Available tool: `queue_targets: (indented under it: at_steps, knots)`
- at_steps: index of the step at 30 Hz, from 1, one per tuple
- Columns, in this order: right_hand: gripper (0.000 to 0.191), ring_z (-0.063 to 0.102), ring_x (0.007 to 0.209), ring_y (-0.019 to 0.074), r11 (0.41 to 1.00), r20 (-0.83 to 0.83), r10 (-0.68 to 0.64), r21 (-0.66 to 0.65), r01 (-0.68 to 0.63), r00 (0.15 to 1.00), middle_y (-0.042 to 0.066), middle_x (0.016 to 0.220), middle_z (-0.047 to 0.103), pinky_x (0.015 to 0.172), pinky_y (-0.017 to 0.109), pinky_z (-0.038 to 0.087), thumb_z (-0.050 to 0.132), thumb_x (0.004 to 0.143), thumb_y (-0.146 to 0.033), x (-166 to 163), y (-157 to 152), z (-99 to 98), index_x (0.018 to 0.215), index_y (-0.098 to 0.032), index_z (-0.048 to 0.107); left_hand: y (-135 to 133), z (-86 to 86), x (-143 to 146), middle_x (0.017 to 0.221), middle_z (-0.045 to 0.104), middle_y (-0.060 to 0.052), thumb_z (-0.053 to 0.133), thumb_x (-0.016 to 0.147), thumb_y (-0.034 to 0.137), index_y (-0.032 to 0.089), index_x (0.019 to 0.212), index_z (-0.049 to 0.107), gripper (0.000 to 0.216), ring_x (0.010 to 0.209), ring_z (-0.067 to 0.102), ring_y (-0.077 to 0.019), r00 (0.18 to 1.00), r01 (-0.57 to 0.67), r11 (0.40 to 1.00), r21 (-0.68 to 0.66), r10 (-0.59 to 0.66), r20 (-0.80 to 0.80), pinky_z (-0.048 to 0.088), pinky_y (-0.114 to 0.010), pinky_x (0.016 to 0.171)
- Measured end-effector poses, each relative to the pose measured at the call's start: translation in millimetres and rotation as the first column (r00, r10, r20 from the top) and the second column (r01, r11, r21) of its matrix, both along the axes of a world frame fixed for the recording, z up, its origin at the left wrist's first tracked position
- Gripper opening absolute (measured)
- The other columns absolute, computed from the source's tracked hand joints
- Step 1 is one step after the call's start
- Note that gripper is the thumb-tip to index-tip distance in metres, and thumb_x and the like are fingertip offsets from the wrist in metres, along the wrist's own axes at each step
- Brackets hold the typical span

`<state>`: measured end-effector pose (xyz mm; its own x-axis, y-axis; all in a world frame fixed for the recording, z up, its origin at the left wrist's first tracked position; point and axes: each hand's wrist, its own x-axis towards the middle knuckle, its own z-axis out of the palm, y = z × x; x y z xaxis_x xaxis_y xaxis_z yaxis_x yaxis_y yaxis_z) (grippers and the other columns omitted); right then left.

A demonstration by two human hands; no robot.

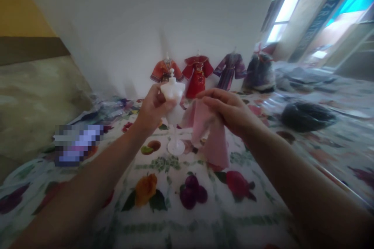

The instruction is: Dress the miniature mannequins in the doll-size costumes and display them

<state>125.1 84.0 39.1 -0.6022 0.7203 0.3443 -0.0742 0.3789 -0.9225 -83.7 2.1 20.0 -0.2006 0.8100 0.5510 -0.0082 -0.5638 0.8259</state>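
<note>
My left hand (157, 105) is closed around the side of a small white mannequin torso (173, 90), its thumb across the front. The mannequin is upright on a thin stem over a round white base (175, 147), at the middle of the table. A pink doll garment (214, 146) hangs from my right hand (226, 109), pinched between thumb and fingers just right of the mannequin. The garment's lower part falls toward the tablecloth; whether it touches the cloth I cannot tell.
Along the wall stand dressed mini mannequins in an orange robe (166, 69), a red dress (196, 78) and a purple robe (230, 70). A dark bag (259, 72) and black plastic bundle (306, 116) lie right. Clear packaging lies on the fruit-print tablecloth (175, 218).
</note>
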Motion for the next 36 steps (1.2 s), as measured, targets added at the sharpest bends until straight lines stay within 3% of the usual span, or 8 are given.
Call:
queue_targets:
  at_steps: [3,7,12,15,17,23,30,36]
  knots:
    - [0.025,0.060,0.074,0.0165,1.000,0.034,0.019,0.021,-0.020,0.999,0.003,0.091,0.070,0.063,0.028,0.047,0.065,0.087,-0.042,-2.2,0.1,-3.3,0.101,-0.023,0.072,-1.8,-3.1,0.6,0.103,0.075,-0.004,0.087,0.071,0.031,0.022,0.114,0.060,0.051,0.090,0.072,-0.0187,0.999,-0.019,0.999,-0.046,0.018,-0.031,0.056,-0.033,0.085]
    - [0.028,0.061,0.077,0.0172,0.999,0.062,0.000,0.052,-0.003,0.998,0.003,0.091,0.070,0.066,0.029,0.046,0.064,0.087,-0.043,-1.8,0.6,-2.0,0.101,-0.020,0.072,-3.0,-13.3,-2.8,0.103,0.077,-0.006,0.081,0.079,0.032,0.019,0.109,0.069,0.035,0.095,0.072,-0.0199,0.998,-0.022,0.987,-0.159,0.012,-0.065,0.054,-0.031,0.086]
    - [0.024,0.064,0.094,0.0194,0.987,0.127,0.044,0.146,-0.062,0.991,0.004,0.103,0.071,0.080,0.031,0.049,0.061,0.089,-0.036,-4.6,0.4,-5.7,0.103,-0.020,0.072,-2.4,-16.2,-3.2,0.097,0.076,-0.008,0.080,0.078,0.040,0.016,0.095,0.072,0.030,0.092,0.070,-0.0217,0.999,0.023,0.985,-0.173,-0.029,-0.031,0.054,-0.030,0.078]
    - [0.023,0.066,0.093,0.0201,0.954,0.349,0.158,0.186,-0.234,0.924,0.006,0.102,0.072,0.082,0.031,0.049,0.063,0.086,-0.031,-16.5,-6.5,-26.5,0.104,-0.018,0.072,-4.1,-12.6,1.7,0.088,0.074,-0.006,0.080,0.077,0.042,0.016,0.092,0.069,0.032,0.081,0.068,-0.0191,1.000,0.020,0.987,-0.157,-0.021,-0.002,0.052,-0.029,0.070]
    - [0.024,0.066,0.086,0.0204,0.933,0.478,0.129,0.238,-0.269,0.869,0.007,0.098,0.072,0.077,0.030,0.048,0.065,0.084,-0.029,-27.8,-14.7,-48.3,0.103,-0.017,0.071,-6.1,-10.6,4.9,0.084,0.072,-0.005,0.081,0.076,0.041,0.016,0.091,0.068,0.032,0.077,0.067,-0.0176,1.000,0.016,0.988,-0.154,-0.014,0.016,0.052,-0.028,0.068]
    - [0.011,0.055,0.068,0.0147,0.898,0.535,0.069,0.334,-0.286,0.842,0.005,0.079,0.064,0.066,0.026,0.041,0.058,0.086,-0.020,-49.8,-34.7,-102.5,0.077,-0.016,0.061,-9.4,-12.2,7.3,0.083,0.069,-0.004,0.078,0.078,0.042,0.017,0.092,0.065,0.032,0.073,0.063,-0.0148,0.999,0.015,0.988,-0.152,-0.009,0.042,0.051,-0.027,0.066]
    - [0.018,0.051,0.070,0.0134,0.890,0.535,0.043,0.363,-0.276,0.844,0.003,0.081,0.056,0.068,0.026,0.040,0.053,0.088,-0.016,-52.2,-34.1,-111.6,0.071,-0.018,0.047,-5.8,-14.1,4.1,0.088,0.066,-0.005,0.075,0.083,0.042,0.016,0.089,0.068,0.027,0.079,0.061,-0.0153,0.999,0.033,0.986,-0.165,-0.031,0.018,0.050,-0.026,0.070]
    - [0.016,0.050,0.070,0.0133,0.890,0.541,0.038,0.364,-0.275,0.840,0.003,0.081,0.057,0.068,0.027,0.039,0.053,0.088,-0.016,-52.4,-34.4,-113.4,0.072,-0.018,0.051,-4.5,-17.7,1.5,0.089,0.068,-0.004,0.071,0.087,0.042,0.018,0.093,0.068,0.024,0.075,0.060,-0.0145,0.998,0.007,0.989,-0.147,-0.015,-0.056,0.048,-0.025,0.064]
